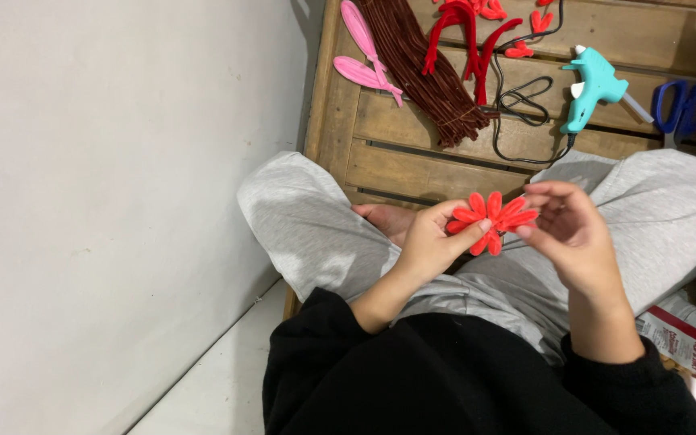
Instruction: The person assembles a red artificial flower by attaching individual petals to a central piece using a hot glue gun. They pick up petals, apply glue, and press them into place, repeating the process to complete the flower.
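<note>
Two hands, one red fuzzy flower

The left hand (428,246) and right hand (569,234) both pinch the red flower (493,219) over the lap — just in front of the wooden pallet (412,153), where a blue glue gun (594,89) lies.

Your left hand (428,246) and right hand (573,234) are bare, with no gloves, rings or watch showing, and the nails are short and plain. You wear a black long-sleeved top (445,379) of soft, thick cloth whose sleeves end in loose cuffs at your wrists, leaving only the hands uncovered. Your legs are in light grey jogging trousers (308,234) of a smooth knit that creases into broad folds over your knees and lap.
</note>
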